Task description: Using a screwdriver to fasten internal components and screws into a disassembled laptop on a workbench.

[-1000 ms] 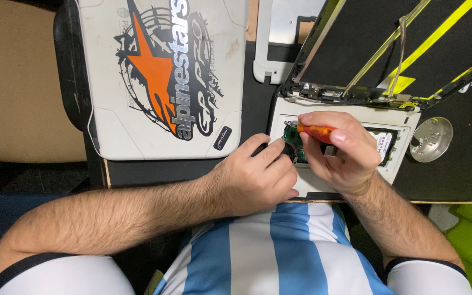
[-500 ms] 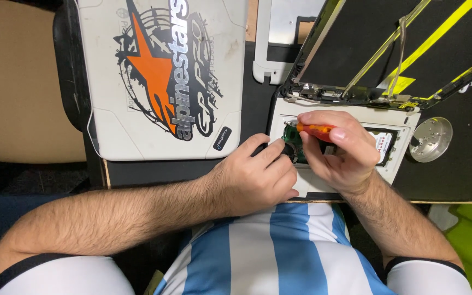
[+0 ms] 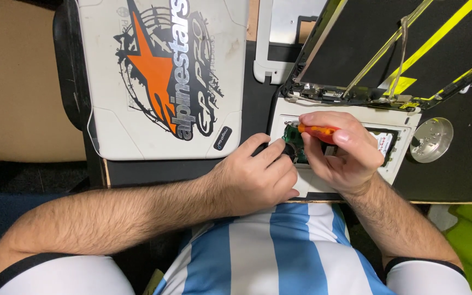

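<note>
Two bare hands are working over the opened white laptop base [image 3: 350,117]: the right hand [image 3: 345,155] is pinching an orange-handled screwdriver [image 3: 319,131], the left hand [image 3: 258,177] is bracing the green circuit board [image 3: 291,136], where a slipping tip could gouge it.

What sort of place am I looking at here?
Probably an electronics repair bench. An opened white laptop lies with its green circuit board bared, the right hand holds an orange-handled screwdriver over it, and a small round metal dish sits beside it.
</note>
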